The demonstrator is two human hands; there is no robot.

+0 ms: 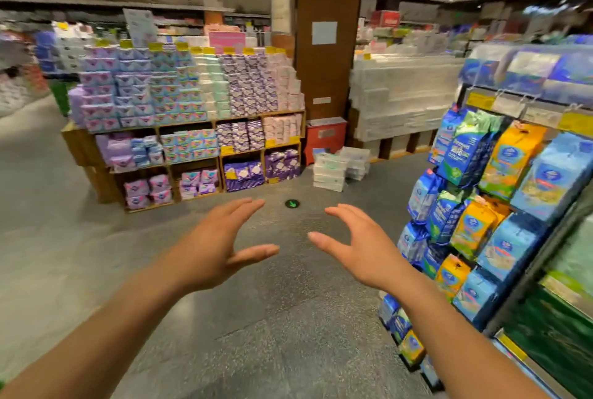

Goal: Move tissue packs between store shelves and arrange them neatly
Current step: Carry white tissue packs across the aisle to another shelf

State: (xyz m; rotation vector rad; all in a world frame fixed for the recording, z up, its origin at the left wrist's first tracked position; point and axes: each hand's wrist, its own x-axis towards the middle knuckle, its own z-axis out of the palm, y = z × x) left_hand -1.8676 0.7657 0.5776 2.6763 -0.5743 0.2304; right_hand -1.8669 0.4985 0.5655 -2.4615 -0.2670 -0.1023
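My left hand (218, 244) and my right hand (356, 247) reach out over the grey floor, palms facing each other, fingers spread and holding nothing. Ahead on the floor stand two short stacks of white tissue packs (330, 169), next to a brown pillar. Behind and to the right of them a long wall of white tissue packs (404, 103) fills a low shelf. On my right a hanging rack (481, 193) carries blue, green and orange packs.
A wooden crate display (192, 129) with purple, blue and pink packs stands at the left. A brown pillar (330, 32) rises in the middle with a red box (325, 137) at its foot. A green floor marker (292, 204) lies ahead. Open grey floor stretches between the displays.
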